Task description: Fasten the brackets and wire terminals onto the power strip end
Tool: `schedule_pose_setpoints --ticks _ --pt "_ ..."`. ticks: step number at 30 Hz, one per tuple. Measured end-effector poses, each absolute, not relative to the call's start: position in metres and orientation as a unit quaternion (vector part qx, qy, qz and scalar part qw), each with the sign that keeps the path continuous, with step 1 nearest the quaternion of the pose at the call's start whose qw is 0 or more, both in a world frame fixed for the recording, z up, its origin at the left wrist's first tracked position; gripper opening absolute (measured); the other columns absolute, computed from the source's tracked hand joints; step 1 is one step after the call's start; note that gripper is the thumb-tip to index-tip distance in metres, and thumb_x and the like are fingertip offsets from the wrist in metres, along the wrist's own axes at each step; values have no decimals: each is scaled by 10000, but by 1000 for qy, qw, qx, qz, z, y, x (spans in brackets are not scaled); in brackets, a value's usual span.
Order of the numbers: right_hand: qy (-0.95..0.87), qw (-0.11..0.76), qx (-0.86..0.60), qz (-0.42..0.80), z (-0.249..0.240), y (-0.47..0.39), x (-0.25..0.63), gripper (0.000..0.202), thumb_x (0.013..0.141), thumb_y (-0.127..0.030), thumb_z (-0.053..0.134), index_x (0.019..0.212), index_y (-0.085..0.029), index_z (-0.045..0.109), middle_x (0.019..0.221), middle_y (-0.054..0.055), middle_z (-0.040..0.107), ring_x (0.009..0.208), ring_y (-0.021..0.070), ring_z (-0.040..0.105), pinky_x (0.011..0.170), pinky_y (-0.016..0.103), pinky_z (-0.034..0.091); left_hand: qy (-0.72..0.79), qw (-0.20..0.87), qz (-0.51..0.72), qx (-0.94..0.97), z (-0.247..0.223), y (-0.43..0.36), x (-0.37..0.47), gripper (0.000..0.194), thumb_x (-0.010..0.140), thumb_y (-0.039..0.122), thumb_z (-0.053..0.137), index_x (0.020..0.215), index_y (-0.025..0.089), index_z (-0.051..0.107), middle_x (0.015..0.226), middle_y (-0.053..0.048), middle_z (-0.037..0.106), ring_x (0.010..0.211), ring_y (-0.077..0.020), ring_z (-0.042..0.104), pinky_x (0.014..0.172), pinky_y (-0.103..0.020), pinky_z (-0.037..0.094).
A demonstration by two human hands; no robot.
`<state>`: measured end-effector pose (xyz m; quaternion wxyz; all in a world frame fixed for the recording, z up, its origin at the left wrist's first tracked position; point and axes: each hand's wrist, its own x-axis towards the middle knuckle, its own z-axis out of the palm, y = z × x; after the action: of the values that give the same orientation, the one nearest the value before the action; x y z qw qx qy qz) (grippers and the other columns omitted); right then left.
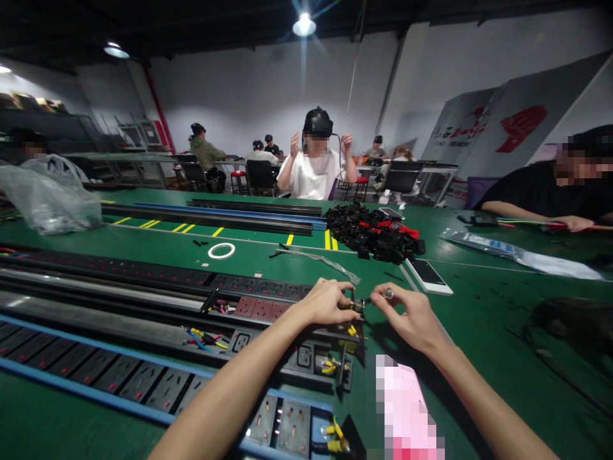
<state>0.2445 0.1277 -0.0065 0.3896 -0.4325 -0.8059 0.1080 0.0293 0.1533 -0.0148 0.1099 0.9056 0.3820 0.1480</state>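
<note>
My left hand [328, 303] reaches over the end of a black power strip [282, 291], its thumb and fingers gripping the strip's small end plate [354, 300]. Just to the right, my right hand [409, 314] is closed in a pinch on a thin silvery tool [389, 293] with a rounded end. The tool's shaft points at the end plate; its tip is too small to make out. Nearer me lie another black strip [287, 364] with yellow wire ends and a blue-framed strip [167, 386], its dark end plate [352, 437] standing off the end.
A heap of black and red parts [368, 233] lies beyond my hands, beside a white phone [428, 276]. A blurred pink object [407, 409] is near my right forearm. A tape ring [221, 250], long rails [239, 217] and a plastic bag [52, 195] are further off. Co-workers sit around.
</note>
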Motion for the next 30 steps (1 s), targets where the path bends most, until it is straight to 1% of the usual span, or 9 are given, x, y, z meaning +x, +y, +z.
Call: schedule_pose_setpoints --ticks 5,8,16,21,26,30 --pt "-824 372 -414 103 -12 128 243 262 944 -412 507 831 -214 635 676 9 665 566 156 593 562 265 455 386 112 146 904 -15 153 29 347 857 500 638 729 203 764 1393 -65 583 1135 -305 631 932 -418 448" --pt "-830 362 -409 110 -12 128 244 255 948 -402 510 837 -210 637 688 11 669 574 156 596 569 266 452 387 111 148 903 -15 153 29 346 853 500 644 715 204 759 1386 -56 590 1122 -298 639 931 -406 448" --pt "-859 304 -396 114 -2 124 249 258 946 -393 508 865 -202 661 715 25 687 595 163 607 587 272 453 378 103 155 907 -14 152 29 351 856 496 641 711 200 762 1363 -51 607 1066 -286 661 877 -385 458" --pt "-861 282 -405 124 3 124 254 261 943 -395 514 897 -205 687 717 23 696 594 160 610 569 266 456 377 109 157 906 -16 153 28 328 855 496 647 754 211 773 1368 -51 604 1086 -287 654 892 -392 452" --pt "-869 252 -410 111 8 122 255 270 948 -407 510 919 -209 692 730 28 707 595 161 616 558 269 449 379 112 158 905 -19 154 29 319 853 492 650 741 218 770 1368 -40 605 1120 -291 641 928 -399 445" --pt "-877 233 -407 104 7 120 254 261 958 -395 501 931 -212 685 744 22 705 608 151 618 569 262 442 378 110 157 906 -19 154 29 318 855 486 649 734 216 768 1373 -38 602 1122 -292 642 928 -400 448"
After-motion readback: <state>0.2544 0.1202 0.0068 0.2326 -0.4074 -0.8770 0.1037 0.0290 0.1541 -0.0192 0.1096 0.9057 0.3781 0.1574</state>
